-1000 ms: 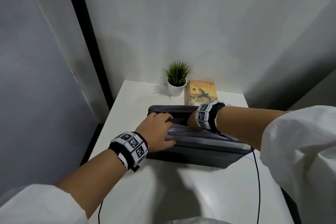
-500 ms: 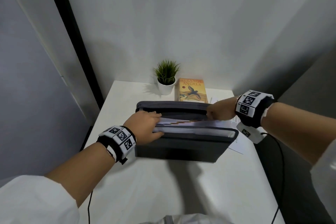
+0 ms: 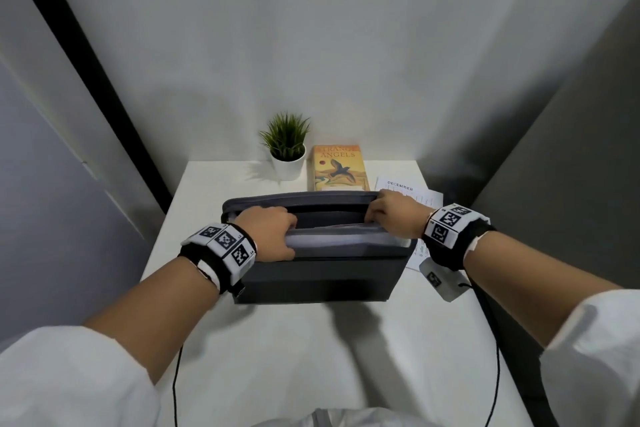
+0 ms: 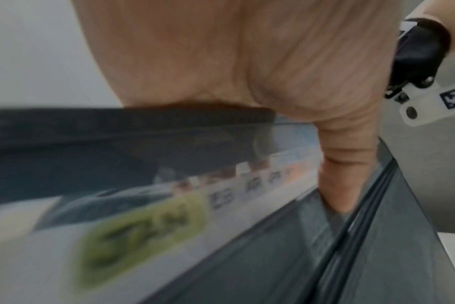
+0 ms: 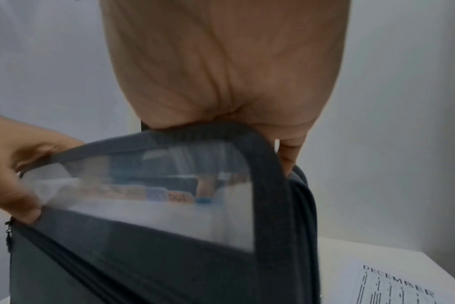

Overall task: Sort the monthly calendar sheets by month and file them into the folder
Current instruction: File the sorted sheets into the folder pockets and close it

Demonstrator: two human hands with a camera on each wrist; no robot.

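Note:
A grey expanding folder (image 3: 322, 277) stands upright mid-table with its top open. My left hand (image 3: 270, 232) grips the front section at the left end, fingers curled inside and thumb (image 4: 343, 174) down the near side. My right hand (image 3: 391, 215) grips the rim at the right end; in the right wrist view its fingers curl over the grey edge band (image 5: 268, 185). Coloured month tabs (image 5: 179, 197) show inside, a green one (image 4: 143, 226) nearest the left wrist camera. A DECEMBER calendar sheet (image 3: 405, 189) lies flat on the table, behind and right of the folder.
A small potted plant (image 3: 287, 149) and an orange book (image 3: 337, 168) stand against the back wall behind the folder. Walls close in on both sides of the narrow white table (image 3: 207, 191). Cables hang from both wrists over the near edge.
My right hand has come out of the middle of the folder and moved to its right end, where it now grips the rim. My left hand has stayed at the left end.

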